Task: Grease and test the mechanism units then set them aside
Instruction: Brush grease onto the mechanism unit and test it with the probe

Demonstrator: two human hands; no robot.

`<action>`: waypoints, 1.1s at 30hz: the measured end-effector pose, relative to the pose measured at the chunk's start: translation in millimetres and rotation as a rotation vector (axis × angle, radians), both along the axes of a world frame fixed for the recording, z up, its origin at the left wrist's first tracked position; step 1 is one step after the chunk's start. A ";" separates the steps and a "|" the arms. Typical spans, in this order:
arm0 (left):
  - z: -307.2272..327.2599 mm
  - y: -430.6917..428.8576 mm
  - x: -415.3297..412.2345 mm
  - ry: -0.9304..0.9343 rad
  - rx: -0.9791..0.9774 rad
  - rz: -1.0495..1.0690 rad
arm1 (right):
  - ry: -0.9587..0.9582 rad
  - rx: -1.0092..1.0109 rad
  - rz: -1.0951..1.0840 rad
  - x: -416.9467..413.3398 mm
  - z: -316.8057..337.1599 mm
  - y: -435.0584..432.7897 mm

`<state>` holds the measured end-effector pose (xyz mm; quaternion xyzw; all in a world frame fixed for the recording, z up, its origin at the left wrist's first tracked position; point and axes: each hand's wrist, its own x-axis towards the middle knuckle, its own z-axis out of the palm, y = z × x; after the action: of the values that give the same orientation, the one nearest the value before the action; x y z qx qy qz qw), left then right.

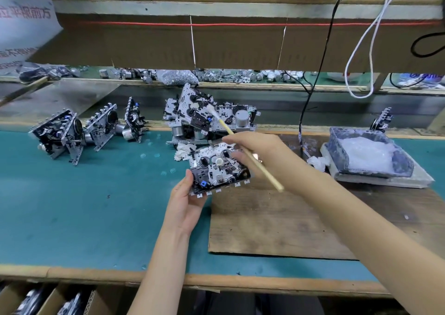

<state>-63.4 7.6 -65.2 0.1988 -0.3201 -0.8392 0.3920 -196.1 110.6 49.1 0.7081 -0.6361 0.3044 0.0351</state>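
Observation:
My left hand (184, 200) grips a metal and black mechanism unit (218, 170) by its left edge, just above the bench's green mat. My right hand (255, 153) holds a wooden-handled brush (243, 149), and its fingers touch the unit's right side. The brush's white bristle tip points up and away over a pile of mechanism units (207, 117) at the back. Three more units (89, 129) stand on edge at the left. A tray of white grease (368, 155) sits to the right.
A worn wooden board (277, 220) lies under my right forearm. Crumpled white tissue (181, 152) sits behind the held unit. Motors and small parts line the rear ledge (216, 76). Cables hang at right, and cardboard boxes stand below the bench's front edge.

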 end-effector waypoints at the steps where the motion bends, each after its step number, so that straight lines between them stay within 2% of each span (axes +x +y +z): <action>1: -0.1 -0.3 0.0 0.000 0.013 0.010 | -0.011 -0.103 0.023 0.3 1.7 3.6; 3: -0.1 -0.8 0.0 -0.003 0.023 0.024 | -0.010 -0.217 0.082 3.0 3.6 11.1; 5: -0.3 -0.7 -0.1 -0.004 0.021 0.030 | -0.019 -0.241 0.118 7.9 4.9 18.0; 15: 1.7 1.7 1.1 -0.012 0.007 0.021 | -0.100 -0.082 0.082 15.9 5.3 24.9; 27: -1.9 -0.8 0.3 -0.021 0.014 0.023 | -0.025 -0.137 0.088 13.1 3.3 23.7; 33: -2.3 -0.6 0.2 -0.029 0.008 0.024 | 0.014 -0.086 0.090 13.9 -2.1 22.0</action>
<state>-63.2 7.0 -67.4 0.2165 -0.3201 -0.8328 0.3965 -182.2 132.6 47.0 0.7359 -0.5897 0.3280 0.0562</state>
